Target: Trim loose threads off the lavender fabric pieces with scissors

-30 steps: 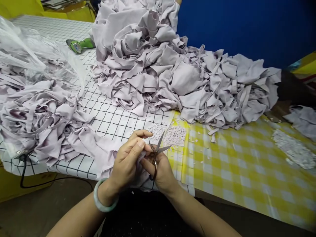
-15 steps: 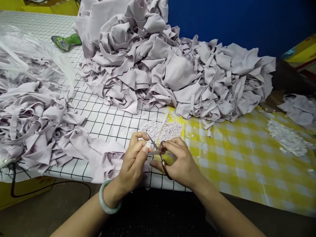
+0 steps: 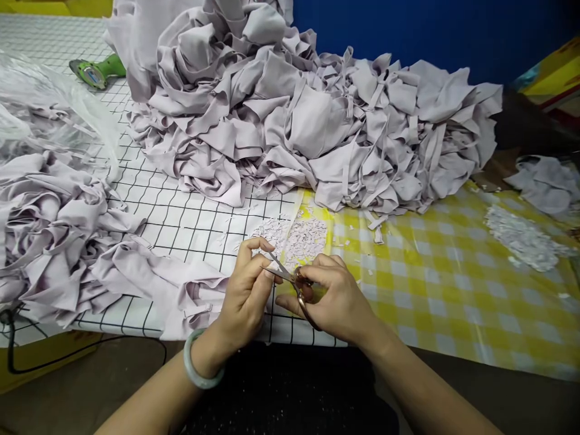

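My right hand (image 3: 333,296) is closed on a pair of scissors (image 3: 302,290), fingers in the brown handles. Their blades point left, nearly together, at the fingertips of my left hand (image 3: 248,287). That hand pinches a small pale piece of fabric (image 3: 272,266), mostly hidden by the fingers. A jade-coloured bangle (image 3: 199,377) circles the left wrist. Beyond the hands lies a scatter of tiny fabric snippets (image 3: 304,238). Left of my left hand, a pale lilac garment piece (image 3: 174,275) stretches from a crumpled heap (image 3: 49,223).
A large lilac fabric pile (image 3: 312,121) spans the back of the table. Clear plastic (image 3: 54,90) covers cloth at left, near a green rotary cutter-like tool (image 3: 97,71). Whitish scraps (image 3: 523,238) lie on the yellow checked cover (image 3: 435,284). A black cable (image 3: 90,356) hangs at the front left edge.
My right hand has moved right and turned, swinging the scissors from pointing up and right to pointing left. The blades have come to the left fingertips and nearly closed. The view has shifted.
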`<state>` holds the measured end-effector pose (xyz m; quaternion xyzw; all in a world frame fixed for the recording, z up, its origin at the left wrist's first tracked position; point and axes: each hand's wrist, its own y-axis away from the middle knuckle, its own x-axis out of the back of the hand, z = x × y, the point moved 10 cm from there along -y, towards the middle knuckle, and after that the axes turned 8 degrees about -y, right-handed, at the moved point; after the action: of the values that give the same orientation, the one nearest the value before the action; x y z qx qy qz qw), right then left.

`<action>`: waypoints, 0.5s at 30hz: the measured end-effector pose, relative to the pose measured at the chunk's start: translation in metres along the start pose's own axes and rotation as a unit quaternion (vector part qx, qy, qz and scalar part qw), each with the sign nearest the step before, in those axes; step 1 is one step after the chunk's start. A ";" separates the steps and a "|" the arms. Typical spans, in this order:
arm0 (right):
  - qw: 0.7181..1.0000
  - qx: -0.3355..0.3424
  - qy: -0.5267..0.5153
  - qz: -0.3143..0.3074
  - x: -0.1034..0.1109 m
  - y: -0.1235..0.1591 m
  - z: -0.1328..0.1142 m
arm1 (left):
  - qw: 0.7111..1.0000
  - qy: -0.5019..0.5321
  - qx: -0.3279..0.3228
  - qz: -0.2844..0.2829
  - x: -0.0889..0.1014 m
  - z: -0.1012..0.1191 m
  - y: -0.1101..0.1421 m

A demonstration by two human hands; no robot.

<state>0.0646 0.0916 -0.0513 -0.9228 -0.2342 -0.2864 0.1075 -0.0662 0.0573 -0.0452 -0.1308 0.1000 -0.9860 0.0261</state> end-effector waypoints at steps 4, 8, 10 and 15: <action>1.000 -0.007 -0.006 0.002 -0.002 0.001 0.004 | 1.000 -0.008 -0.012 -0.002 -0.004 0.001 -0.001; 1.000 -0.014 -0.011 0.005 -0.001 0.002 0.009 | 1.000 -0.014 -0.012 -0.010 -0.008 0.002 -0.002; 1.000 -0.017 -0.009 0.009 0.001 0.003 0.012 | 1.000 -0.014 -0.009 -0.014 -0.010 0.002 -0.004; 0.999 -0.034 -0.008 0.023 0.004 0.008 0.022 | 0.999 -0.022 -0.001 -0.039 -0.020 0.002 -0.009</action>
<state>0.0824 0.0932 -0.0671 -0.9334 -0.2036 -0.2840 0.0813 -0.0467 0.0668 -0.0466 -0.1562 0.0947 -0.9831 -0.0101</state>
